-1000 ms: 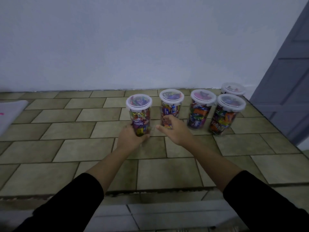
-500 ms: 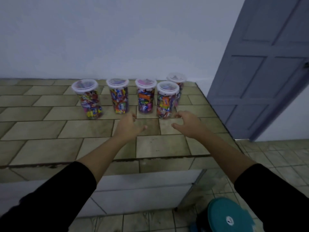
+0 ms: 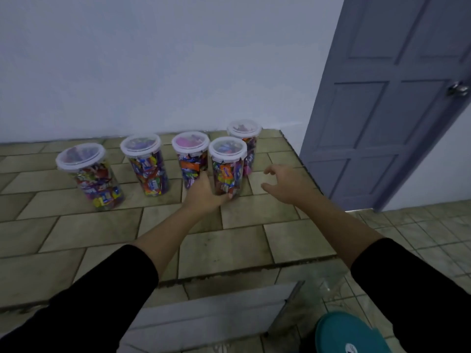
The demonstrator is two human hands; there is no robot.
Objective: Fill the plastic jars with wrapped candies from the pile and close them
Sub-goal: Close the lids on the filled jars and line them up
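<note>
Dim, flat, bluish light; no clear source; wall (image 3: 153, 59) evenly grey-blue; faint soft shadows under jars (image 3: 226, 169); small glint on knob (image 3: 457, 89) at 3 o'clock; whole frame soft, jar labels smeared; door (image 3: 382, 98) leans with wide-angle bend; sleeves (image 3: 76, 314) at 7 and 5 o'clock near black, no detail.

The left hand (image 3: 204, 194), which half a second ago hovered free over the table (image 3: 102, 225), now wraps round the base of the front right jar (image 3: 227, 166) (a second ago it held the leftmost jar (image 3: 89, 174)). The right hand (image 3: 285, 184) has drawn up just beside that front jar, fingers spread, not touching.
</note>
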